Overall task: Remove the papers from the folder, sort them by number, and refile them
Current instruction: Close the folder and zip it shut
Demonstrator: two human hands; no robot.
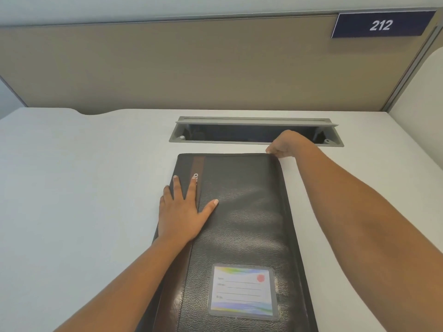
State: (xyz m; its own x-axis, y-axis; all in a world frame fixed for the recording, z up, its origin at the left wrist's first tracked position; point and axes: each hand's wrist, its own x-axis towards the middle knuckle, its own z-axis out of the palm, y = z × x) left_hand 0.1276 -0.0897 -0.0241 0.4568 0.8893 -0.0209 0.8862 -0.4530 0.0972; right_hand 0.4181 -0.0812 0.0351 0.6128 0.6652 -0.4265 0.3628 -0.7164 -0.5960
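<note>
A closed black leather folder (242, 212) with a brown stripe and a name card window lies lengthwise on the white desk (84, 188). My left hand (184, 209) rests flat on its left side, fingers spread and straight. My right hand (284, 144) is at the folder's far right corner, fingers curled and pinching something small at that corner, probably a zip pull; the pull itself is hidden by my fingers. No papers are visible.
An open grey cable tray slot (254, 133) is cut into the desk just behind the folder. A beige partition (167, 68) stands at the back with a blue sign reading 212 (381, 25).
</note>
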